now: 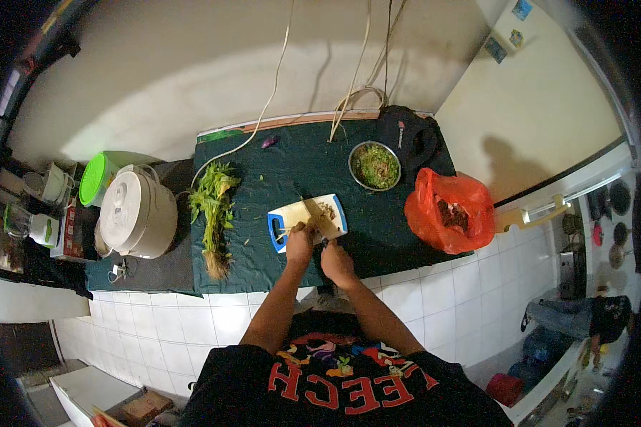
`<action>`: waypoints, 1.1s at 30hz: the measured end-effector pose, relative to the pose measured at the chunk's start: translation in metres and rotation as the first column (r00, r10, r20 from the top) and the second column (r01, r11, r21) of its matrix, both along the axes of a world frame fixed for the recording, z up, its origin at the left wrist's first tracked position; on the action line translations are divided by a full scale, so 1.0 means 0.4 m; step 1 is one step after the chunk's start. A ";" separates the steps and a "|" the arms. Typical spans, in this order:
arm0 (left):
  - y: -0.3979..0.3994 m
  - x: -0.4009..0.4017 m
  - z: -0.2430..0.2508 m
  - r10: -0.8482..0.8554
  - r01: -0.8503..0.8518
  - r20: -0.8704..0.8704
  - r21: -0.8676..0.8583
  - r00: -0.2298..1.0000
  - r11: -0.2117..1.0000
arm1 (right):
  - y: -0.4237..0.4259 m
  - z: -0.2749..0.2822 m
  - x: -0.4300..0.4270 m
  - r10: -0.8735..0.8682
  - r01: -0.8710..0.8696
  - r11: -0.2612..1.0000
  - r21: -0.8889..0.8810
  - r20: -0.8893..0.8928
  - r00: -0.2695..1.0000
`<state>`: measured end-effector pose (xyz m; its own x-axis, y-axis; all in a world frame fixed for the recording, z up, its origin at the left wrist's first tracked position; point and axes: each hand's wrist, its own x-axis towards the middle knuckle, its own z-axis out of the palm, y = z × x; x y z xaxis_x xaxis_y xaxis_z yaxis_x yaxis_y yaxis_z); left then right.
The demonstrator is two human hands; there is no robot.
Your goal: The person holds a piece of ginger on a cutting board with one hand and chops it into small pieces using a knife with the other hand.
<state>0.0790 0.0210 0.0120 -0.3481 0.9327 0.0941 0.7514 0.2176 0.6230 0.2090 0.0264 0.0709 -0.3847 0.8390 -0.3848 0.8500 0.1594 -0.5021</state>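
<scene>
A white cutting board with blue ends (276,219) lies on the dark green table cover in front of me. My left hand (300,244) presses down on the board, its fingers bunched over thin pale stalks (283,231) that stick out to the left. My right hand (337,262) grips a knife (314,214) by its dark handle. Its blade lies across the board, close beside my left fingers. Small chopped brownish pieces (327,210) are spread over the board's right part. What my left fingertips cover is hidden.
Leafy greens with roots (215,213) lie left of the board. A metal bowl of chopped greens (375,165) and an open red plastic bag (451,213) stand to the right. Behind are a purple shallot (270,141) and a black bag (408,133). A rice cooker (139,211) stands far left.
</scene>
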 end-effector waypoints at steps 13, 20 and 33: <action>0.001 -0.028 -0.090 -0.032 0.032 -0.021 -0.003 0.999 0.999 | -0.009 -0.013 -0.040 -0.030 0.030 1.000 0.006 -0.044 0.999; -0.049 -0.017 -0.020 -0.020 0.032 0.121 -0.097 0.992 0.995 | -0.016 -0.055 -0.016 -0.104 0.105 0.992 -0.073 0.014 0.994; -0.051 -0.168 -0.002 0.057 -0.065 -0.108 -0.072 0.992 0.995 | -0.024 -0.054 0.027 -0.087 0.087 0.996 -0.035 0.009 0.996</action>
<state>0.0116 0.0006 0.0110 -0.3964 0.9159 0.0638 0.7962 0.3083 0.5205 0.2199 0.0167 0.0493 -0.3077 0.8549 -0.4177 0.8637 0.0667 -0.4996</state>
